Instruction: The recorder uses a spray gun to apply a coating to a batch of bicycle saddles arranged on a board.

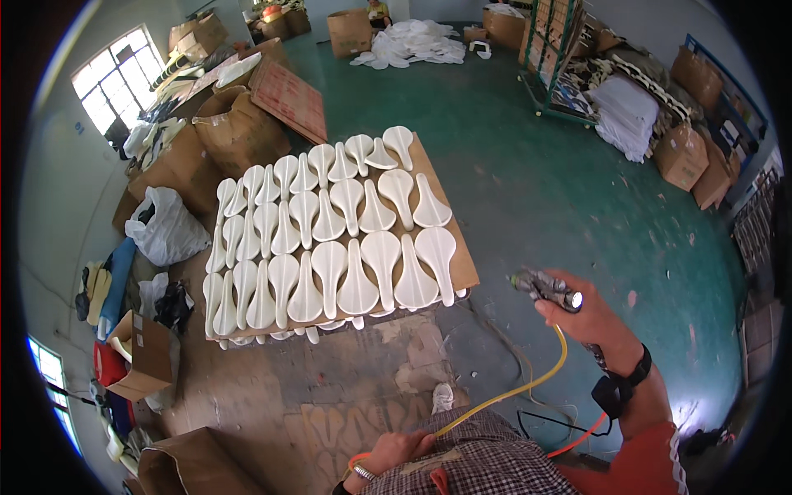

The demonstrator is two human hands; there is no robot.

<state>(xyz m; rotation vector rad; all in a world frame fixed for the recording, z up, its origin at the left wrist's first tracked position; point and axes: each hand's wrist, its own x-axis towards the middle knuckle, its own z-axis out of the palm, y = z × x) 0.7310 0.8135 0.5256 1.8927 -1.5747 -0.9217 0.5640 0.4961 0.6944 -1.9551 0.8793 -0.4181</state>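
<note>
My right hand (584,309) is closed round a metal spray gun (544,286), held out to the right of the stack with its nozzle end pointing left. A yellow hose (528,384) runs from the gun down to my waist. There my left hand (398,450) lies against the checked apron (495,450), its fingers curled on the hose's end stretch. Ahead of me, white bicycle saddle pads (330,268) lie in three rows on a brown cardboard sheet (464,268), wide and narrow ends alternating. More pads stick out beneath the sheet. Neither hand touches them.
Cardboard boxes (239,124) and a white plastic bag (167,227) crowd the left wall. An opened carton (144,355) stands nearer. Far back lies a white heap (412,43). A green wheeled rack (549,58) stands at the far right. A thin cable (503,334) trails across the floor.
</note>
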